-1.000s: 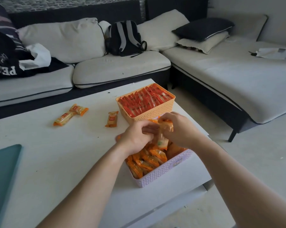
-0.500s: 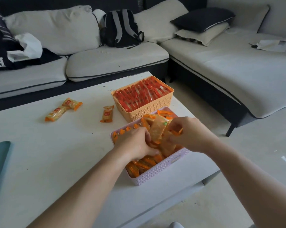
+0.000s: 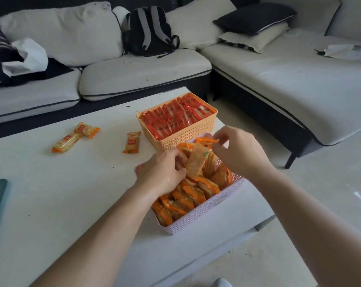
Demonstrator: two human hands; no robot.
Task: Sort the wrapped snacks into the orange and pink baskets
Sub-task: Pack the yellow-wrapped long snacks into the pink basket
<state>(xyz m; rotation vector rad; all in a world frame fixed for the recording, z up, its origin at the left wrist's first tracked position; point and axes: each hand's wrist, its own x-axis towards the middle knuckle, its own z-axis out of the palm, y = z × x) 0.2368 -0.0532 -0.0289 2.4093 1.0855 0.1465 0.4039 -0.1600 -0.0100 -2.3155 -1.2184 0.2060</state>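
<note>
Head view is showing both hands working over the pink basket (image 3: 206, 212). Since a second ago, the upright orange-wrapped snack (image 3: 195, 162) is tipping from the right hand toward the left: the left hand (image 3: 165, 172) is now closing its fingers on the packet's lower edge, while the right hand (image 3: 239, 150) is lifting slightly away and pinching a second, flatter orange packet (image 3: 205, 140) at its fingertips, just beyond the first. That suggests the person is wedging packets into the crowded far end of the pink basket rather than picking new ones.

Counting: two baskets are sitting on the white surface (image 3: 61, 193). The orange basket (image 3: 185, 135), just beyond the right hand, is packed with a full row of red-wrapped snacks (image 3: 175, 117), too many to count exactly. Three loose yellow-orange packets are waiting well to the left of the left hand: a touching pair (image 3: 74, 136) and a single one (image 3: 131, 142). By my judgement, those three are what remains to sort.
</note>
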